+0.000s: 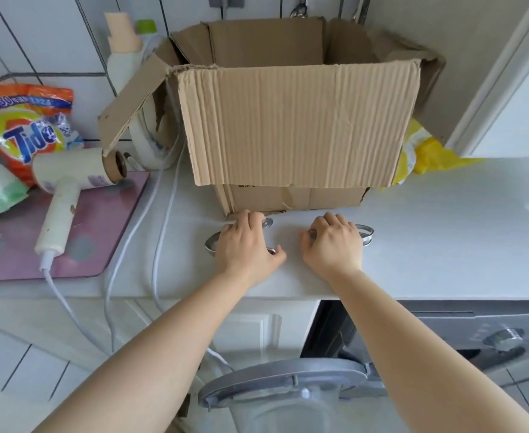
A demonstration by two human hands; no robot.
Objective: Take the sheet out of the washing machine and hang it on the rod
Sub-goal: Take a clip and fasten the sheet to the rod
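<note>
While the washing machine door [283, 384] hangs open below, the left hand [246, 245] and right hand [335, 245] each grip metal clips [364, 234] on the desk [444, 229].

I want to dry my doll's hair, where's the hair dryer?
The hair dryer is on the left of the head view, lying on the pink mat, in front of the Tide bag and left of the cardboard box.

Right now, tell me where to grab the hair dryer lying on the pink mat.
Probably best to take the hair dryer by its handle, coming from above. It lies flat with the handle pointing toward the counter's front edge, slim enough for fingers to wrap; the barrel is thicker.
</note>
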